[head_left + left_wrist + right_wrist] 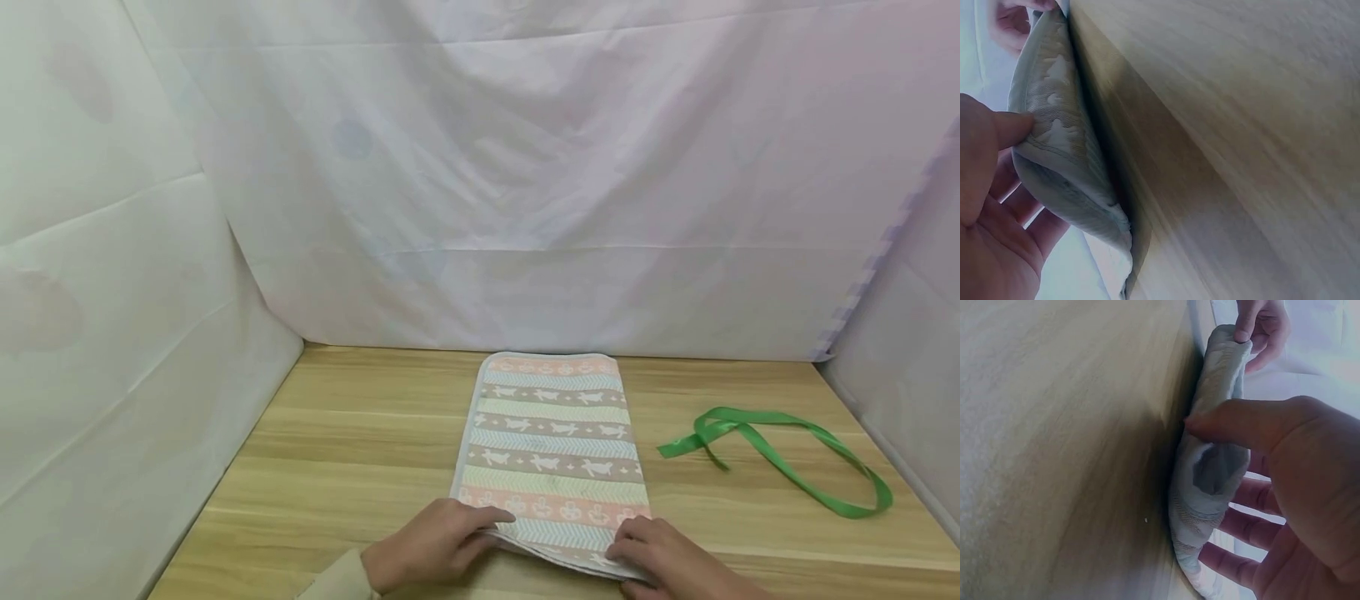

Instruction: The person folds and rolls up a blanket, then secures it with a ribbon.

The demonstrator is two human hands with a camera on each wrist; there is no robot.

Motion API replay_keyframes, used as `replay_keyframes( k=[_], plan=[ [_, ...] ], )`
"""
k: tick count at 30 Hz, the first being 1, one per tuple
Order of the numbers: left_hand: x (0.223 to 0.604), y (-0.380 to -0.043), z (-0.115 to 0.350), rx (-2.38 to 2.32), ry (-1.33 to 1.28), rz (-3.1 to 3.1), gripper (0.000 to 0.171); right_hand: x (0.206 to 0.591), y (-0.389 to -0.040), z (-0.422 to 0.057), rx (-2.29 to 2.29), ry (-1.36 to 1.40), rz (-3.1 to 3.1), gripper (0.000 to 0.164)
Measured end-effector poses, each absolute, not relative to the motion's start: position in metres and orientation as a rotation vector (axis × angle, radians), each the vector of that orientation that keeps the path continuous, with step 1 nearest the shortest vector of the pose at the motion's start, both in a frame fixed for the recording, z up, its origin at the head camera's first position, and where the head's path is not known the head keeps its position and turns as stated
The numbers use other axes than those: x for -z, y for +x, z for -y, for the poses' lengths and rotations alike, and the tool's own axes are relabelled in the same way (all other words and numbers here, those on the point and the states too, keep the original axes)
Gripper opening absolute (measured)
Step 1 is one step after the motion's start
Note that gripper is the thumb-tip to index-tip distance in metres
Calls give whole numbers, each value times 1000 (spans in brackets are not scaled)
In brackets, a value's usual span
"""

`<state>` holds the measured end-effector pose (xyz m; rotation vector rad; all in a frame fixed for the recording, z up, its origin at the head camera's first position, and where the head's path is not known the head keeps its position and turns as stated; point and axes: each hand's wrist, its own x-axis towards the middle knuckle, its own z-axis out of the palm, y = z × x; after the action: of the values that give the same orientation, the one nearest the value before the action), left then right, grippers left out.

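Note:
A folded cloth (555, 442) with pastel stripes, white animal figures and a pale bound edge lies lengthwise on the table. My left hand (438, 542) pinches its near left corner, thumb on one side and fingers on the other, as the left wrist view shows. At the near right corner, my right hand (663, 558) grips the layers between thumb and fingers. The near edge is lifted slightly off the wood and sags between the hands. In the right wrist view the cloth (1194, 512) shows a rolled, open fold beside the thumb.
A loosely looped green ribbon (678, 447) lies on the wooden table (352, 442), to the right of the cloth. White fabric sheets (525, 292) hang behind the table and along both sides.

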<state>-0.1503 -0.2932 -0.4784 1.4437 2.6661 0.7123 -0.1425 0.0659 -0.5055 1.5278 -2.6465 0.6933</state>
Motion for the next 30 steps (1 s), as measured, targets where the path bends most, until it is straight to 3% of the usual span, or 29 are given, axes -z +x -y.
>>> replay_keyframes(
  k=[6,17,22,30],
  plan=[
    [479,-152,293,-884,1342,-2591,27,500,-145,-66,-869,1475,2753,10],
    [486,-154,291,-1116,1199,-2536,25,492,-148,-68,-1209,1267,2910,9],
    [488,-156,290,-1187,1105,-2572,21,494,-150,-68,-1183,1166,2928,16],
    [491,-161,287,-1224,917,-2658,19,500,-151,-64,-1120,1041,2841,14]
  ],
)
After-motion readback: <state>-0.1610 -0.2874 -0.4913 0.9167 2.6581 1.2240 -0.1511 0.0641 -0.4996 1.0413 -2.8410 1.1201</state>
